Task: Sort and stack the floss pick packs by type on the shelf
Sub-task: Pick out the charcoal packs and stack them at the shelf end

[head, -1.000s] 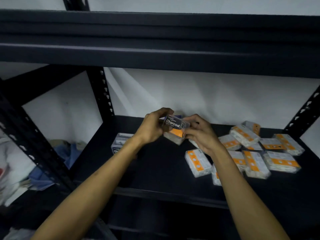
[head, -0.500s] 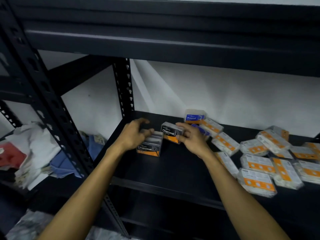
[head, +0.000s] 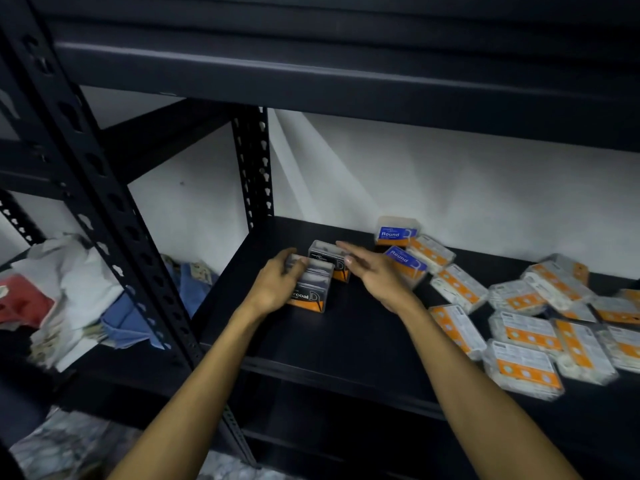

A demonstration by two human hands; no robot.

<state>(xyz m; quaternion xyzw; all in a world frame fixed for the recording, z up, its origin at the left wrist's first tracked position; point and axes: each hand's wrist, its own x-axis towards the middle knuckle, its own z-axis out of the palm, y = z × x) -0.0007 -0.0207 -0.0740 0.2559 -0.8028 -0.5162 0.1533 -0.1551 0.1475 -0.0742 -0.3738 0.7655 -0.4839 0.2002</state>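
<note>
At frame centre, the left hand (head: 277,289) grips a clear black-and-orange charcoal floss pack (head: 310,289) on the black metal shelf (head: 346,341); the right hand (head: 375,275), fingers straight and holding nothing, hovers beside it.

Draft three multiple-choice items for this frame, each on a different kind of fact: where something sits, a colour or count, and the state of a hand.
1. Where do the Charcoal packs stand on the shelf?
A. at its left end, near the rear post
B. at its right end
C. on the board above

2. What colour is the label on the two packs marked Round?
A. green
B. blue
C. red

3. How is the right hand?
A. curled round a white pack
B. clenched in a fist, off the shelf
C. fingers straight, extended toward the rear Charcoal pack

Answers:
1 A: they stand by the left hand, with the loose orange-and-white packs spread to the right.
2 B: both Round labels are blue above an orange band.
3 C: the fingers lie straight and grip nothing.
</note>
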